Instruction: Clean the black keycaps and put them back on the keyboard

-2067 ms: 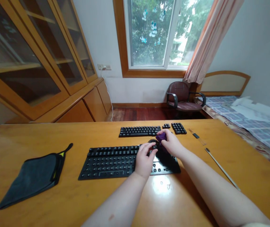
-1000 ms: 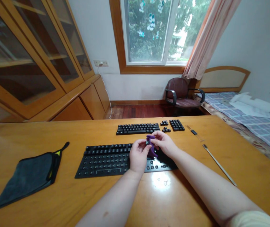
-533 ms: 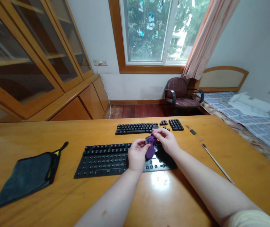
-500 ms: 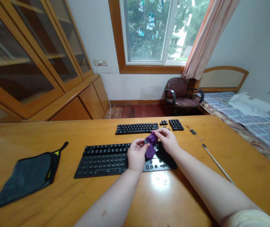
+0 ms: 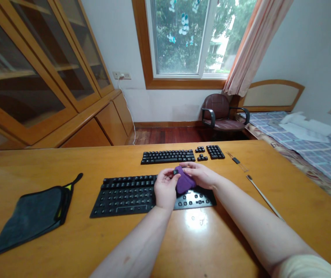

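Between thumb and fingers my left hand pinches a small black keycap. My right hand is closed on a purple cloth, which lies against the keycap and hangs below the fingers. Both hands are held over a black keyboard. Its upper rows still carry keycaps, while bare switch posts show in the lower rows and on the right. Part of the keyboard is hidden behind my hands and the cloth.
Loose keycaps lie in blocks behind the keyboard: a main block, a number pad block and small clusters. A wire keycap puller and a thin brush lie right. A folded dark grey cloth is at left.
The purple cloth has been spread wider, and my right hand has come lower and nearer the keycap. My left hand keeps its pinch on the keycap.
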A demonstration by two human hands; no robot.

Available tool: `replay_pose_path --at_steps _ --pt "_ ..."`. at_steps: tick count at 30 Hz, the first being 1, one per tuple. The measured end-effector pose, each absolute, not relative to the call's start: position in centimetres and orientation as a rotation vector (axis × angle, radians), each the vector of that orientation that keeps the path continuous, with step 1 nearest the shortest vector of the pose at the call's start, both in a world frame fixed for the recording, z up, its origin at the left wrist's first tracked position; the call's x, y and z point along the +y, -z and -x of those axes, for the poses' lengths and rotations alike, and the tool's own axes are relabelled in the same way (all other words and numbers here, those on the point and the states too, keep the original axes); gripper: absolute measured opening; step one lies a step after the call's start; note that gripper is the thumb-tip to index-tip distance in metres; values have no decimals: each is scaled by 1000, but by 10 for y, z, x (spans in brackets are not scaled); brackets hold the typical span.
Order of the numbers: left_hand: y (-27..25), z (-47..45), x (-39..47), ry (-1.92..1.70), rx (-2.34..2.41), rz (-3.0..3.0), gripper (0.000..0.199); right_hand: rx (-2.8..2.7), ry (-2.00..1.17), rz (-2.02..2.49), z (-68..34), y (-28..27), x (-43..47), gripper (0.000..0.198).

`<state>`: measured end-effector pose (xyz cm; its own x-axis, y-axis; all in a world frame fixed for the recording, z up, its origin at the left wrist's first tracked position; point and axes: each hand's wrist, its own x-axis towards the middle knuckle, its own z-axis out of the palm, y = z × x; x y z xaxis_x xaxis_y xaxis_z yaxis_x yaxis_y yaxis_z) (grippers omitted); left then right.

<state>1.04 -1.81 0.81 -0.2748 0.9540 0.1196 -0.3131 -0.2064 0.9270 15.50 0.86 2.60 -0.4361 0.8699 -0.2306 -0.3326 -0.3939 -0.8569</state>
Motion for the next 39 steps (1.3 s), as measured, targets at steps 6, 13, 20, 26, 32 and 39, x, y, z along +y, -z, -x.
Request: replay_pose_path --at_steps 6,13,20,26,32,39 --pt "-3 -9 -17 -1685 1054 -985 25 -989 -1646 1115 -155 -31 11 21" --pt "3 -6 -20 -1652 1245 -1288 24 -1128 -998 1127 -152 -34 10 22" --pt "-3 -12 -23 -1541 1048 -1082 27 -1089 -1501 884 -146 -34 0 22" --pt "-11 -11 -23 -1597 1006 -970 27 -1037 -1621 754 -142 -23 2 38" --pt "-13 -12 -25 -1622 1018 -957 28 -1165 -1551 857 -145 -16 4 27" --pt "-15 -12 -27 -1620 1039 -1002 26 -1490 -1466 723 -153 -22 6 23"
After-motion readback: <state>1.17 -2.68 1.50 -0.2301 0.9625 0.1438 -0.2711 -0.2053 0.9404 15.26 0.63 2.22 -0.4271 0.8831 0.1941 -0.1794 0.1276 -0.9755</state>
